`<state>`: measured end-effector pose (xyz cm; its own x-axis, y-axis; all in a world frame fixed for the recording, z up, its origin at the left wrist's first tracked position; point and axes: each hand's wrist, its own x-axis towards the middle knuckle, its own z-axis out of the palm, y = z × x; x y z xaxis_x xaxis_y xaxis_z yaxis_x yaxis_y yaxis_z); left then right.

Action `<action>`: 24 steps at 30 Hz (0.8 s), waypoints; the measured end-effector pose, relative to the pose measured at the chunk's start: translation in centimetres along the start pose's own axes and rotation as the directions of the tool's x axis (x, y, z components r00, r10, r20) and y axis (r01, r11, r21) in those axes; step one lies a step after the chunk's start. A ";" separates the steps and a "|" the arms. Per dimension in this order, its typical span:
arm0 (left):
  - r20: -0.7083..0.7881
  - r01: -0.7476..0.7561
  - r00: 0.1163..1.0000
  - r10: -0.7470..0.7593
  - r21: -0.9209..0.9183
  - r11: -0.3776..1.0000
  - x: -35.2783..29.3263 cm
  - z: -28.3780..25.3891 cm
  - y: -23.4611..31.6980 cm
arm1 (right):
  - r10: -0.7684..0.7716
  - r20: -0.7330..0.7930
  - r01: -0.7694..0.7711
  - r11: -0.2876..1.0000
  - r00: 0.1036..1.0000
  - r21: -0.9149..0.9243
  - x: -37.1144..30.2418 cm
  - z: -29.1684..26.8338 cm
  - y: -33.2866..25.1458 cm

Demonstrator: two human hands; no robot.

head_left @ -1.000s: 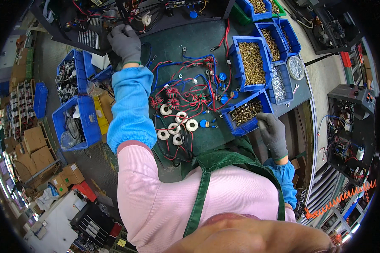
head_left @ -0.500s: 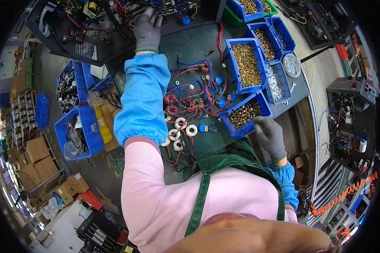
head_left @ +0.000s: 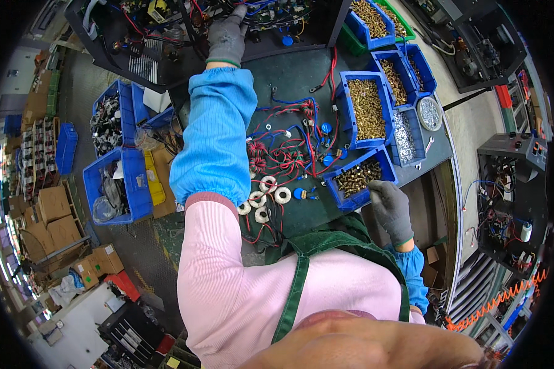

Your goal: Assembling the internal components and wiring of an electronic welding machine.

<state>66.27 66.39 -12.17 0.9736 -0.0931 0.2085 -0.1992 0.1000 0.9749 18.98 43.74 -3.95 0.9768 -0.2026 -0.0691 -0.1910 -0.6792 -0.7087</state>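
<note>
At the far left, cardboard boxes (head_left: 61, 230) are stacked on the floor. Beside the bench, black parts are held in one blue bin (head_left: 125, 117) and bagged parts in a second blue bin (head_left: 140, 187), with a yellow tray (head_left: 154, 178) placed alongside.

At the top, a dark metal chassis (head_left: 277, 53) packed with wiring and circuit boards is set at the far edge of the green workbench (head_left: 295, 75). The grey-gloved left hand (head_left: 227, 38) is extended into its opening, among the wires; the fingertips are partly hidden, so it cannot be told whether anything is gripped.

Nearer the body, white ring cores (head_left: 268, 184) are clustered beside red-and-black wound coils (head_left: 256, 163), tangled leads and blue disc components (head_left: 326, 128).

Further right, brass fittings are contained in a small blue bin (head_left: 388, 163). At its near right corner the grey-gloved right hand (head_left: 393, 212) is held with fingers curled narrow; whether something is pinched cannot be seen. Behind, more brass pieces are heaped in a larger blue bin (head_left: 369, 144), and silver hardware is kept in a blue bin (head_left: 411, 160) and a round dish (head_left: 429, 128). A small wrench (head_left: 429, 144) is laid near the bench's right edge.
</note>
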 end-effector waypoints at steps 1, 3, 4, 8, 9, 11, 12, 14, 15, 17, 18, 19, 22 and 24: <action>-0.099 0.031 0.995 -0.026 0.051 0.998 -0.2 0.2 -0.4 | 0.000 0.011 0.000 1.000 1.000 0.000 0.1 0.1 -0.1; -0.197 0.066 0.979 -0.046 0.097 0.993 -0.3 0.4 -0.5 | -0.002 0.010 0.002 1.000 1.000 -0.002 0.1 0.3 0.1; -0.133 -0.035 0.990 0.045 0.076 0.996 -0.8 0.3 -0.3 | 0.001 0.010 -0.001 1.000 1.000 -0.003 0.0 0.3 0.2; -0.031 0.151 0.984 -0.175 -0.364 0.919 -3.8 3.5 4.8 | 0.033 -0.037 -0.032 0.999 0.999 0.018 -0.2 -0.1 0.2; -0.030 0.152 0.984 -0.174 -0.362 0.920 -4.1 2.6 4.8 | 0.028 -0.034 -0.027 0.999 0.999 0.018 -0.2 -0.1 0.2; 0.046 -0.150 0.988 0.145 0.129 0.980 -3.9 -1.0 4.3 | 0.024 -0.030 -0.023 0.999 0.999 0.022 -0.2 -0.2 0.2; -0.005 -0.088 0.996 0.088 0.012 0.996 -3.6 -2.6 4.8 | 0.041 -0.019 -0.040 0.999 0.999 0.033 -0.3 -0.2 0.3; -0.054 0.041 0.997 -0.062 -0.320 0.946 -2.7 -4.0 6.6 | 0.074 -0.018 -0.073 0.996 0.997 0.042 -0.6 -0.3 0.6; -0.053 0.101 0.988 -0.148 -0.513 0.852 -2.5 -4.1 8.1 | 0.075 -0.023 -0.074 0.996 0.997 0.039 -0.7 -0.4 0.9; -0.067 0.152 0.973 -0.222 -0.540 0.828 -2.6 -2.8 10.2 | 0.079 -0.038 -0.078 0.996 0.996 0.038 -0.8 -0.4 1.1; -0.051 0.167 0.970 -0.237 -0.565 0.808 -2.7 -3.0 10.3 | 0.076 -0.029 -0.075 0.997 0.997 0.035 -0.6 -0.4 0.9; -0.035 0.182 0.968 -0.250 -0.589 0.787 -2.7 -3.1 10.4 | 0.073 -0.020 -0.073 0.997 0.997 0.031 -0.6 -0.4 0.7; 0.060 0.265 0.959 -0.276 -0.529 0.806 -3.6 -2.9 9.9 | 0.056 -0.015 -0.055 0.998 0.998 0.031 -0.5 0.0 0.7; 0.037 0.246 0.966 -0.256 -0.434 0.867 -4.5 -2.5 8.3 | 0.046 -0.014 -0.046 0.998 0.999 0.032 -0.4 0.0 0.7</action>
<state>60.54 70.15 -5.17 0.9874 -0.1519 -0.0452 0.1153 0.4933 0.8622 18.43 43.33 -4.45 0.9656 -0.2432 -0.0922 -0.2322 -0.6466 -0.7267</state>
